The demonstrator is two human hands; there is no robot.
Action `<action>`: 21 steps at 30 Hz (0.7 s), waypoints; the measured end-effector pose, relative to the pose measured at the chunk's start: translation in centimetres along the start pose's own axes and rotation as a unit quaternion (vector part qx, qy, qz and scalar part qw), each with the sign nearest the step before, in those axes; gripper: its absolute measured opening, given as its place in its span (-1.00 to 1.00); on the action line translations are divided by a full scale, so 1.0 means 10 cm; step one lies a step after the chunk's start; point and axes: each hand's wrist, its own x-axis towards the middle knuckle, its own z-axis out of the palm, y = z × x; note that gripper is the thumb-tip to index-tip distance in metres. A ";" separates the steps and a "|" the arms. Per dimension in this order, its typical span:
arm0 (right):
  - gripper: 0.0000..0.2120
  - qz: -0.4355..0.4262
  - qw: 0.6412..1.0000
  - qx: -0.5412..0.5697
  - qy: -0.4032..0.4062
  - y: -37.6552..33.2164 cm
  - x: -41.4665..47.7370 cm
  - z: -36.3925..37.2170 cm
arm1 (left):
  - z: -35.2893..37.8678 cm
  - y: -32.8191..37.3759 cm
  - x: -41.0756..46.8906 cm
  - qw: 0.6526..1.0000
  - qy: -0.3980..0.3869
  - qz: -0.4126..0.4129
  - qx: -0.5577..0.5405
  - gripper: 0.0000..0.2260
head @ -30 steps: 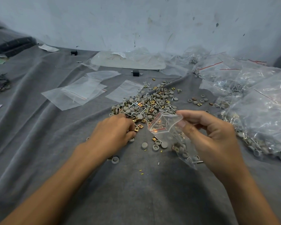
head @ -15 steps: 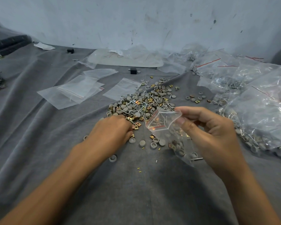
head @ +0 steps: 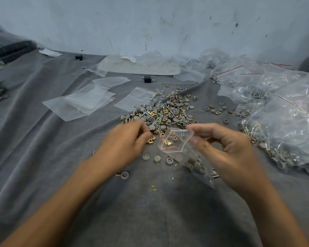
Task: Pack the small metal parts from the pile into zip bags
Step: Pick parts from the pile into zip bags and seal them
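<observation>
1. Small metal parts (head: 161,113) lie in a loose pile on the grey-clothed bench (head: 43,157), at 12 o'clock from both hands. More parts are already inside the zip bag (head: 175,141) at 3 o'clock from the left grip (head: 125,139).
2. The step in hand looks like picking. The left grip is curled at the pile's near edge, but blur hides whether it pinches a part.
3. The right grip (head: 227,148) is clamped on the bag's rim, thumb and fingers holding the mouth open toward 9 o'clock.
4. The next move probably calls for carrying a part toward 3 o'clock and dropping it cleanly through the narrow mouth.
5. Compared with half a second ago, little differs. The left grip has edged slightly toward 12 o'clock, into the pile, and the bag is held as before.
6. Empty bags (head: 86,102) lie at 10 o'clock from the pile and filled bags (head: 284,122) at 3 o'clock.
</observation>
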 end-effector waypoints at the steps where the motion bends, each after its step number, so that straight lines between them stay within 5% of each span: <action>1: -0.76 0.001 1.000 -0.005 0.000 0.00 0.00 0.01 | -0.02 0.04 -0.01 0.997 0.037 0.008 -0.060 -0.91; 4: -0.76 0.003 1.000 -0.009 0.002 0.00 -0.01 0.04 | -0.10 0.21 -0.02 0.964 0.096 0.036 -0.245 -0.91; 8: -0.76 0.003 1.000 -0.013 0.016 -0.01 0.00 0.04 | -0.13 0.34 -0.07 0.948 0.011 0.086 -0.306 -0.89; 10: -0.77 0.003 1.000 -0.008 0.017 -0.02 0.00 0.04 | -0.11 0.33 -0.07 0.955 -0.017 0.081 -0.285 -0.85; 15: -0.77 0.006 1.000 -0.007 0.024 -0.02 0.01 0.01 | -0.10 0.07 0.14 0.994 0.067 -0.031 -0.081 -0.88; 21: -0.74 0.005 1.000 -0.013 0.028 -0.01 0.02 0.03 | 0.28 0.06 0.75 0.994 0.002 -0.060 0.091 -0.80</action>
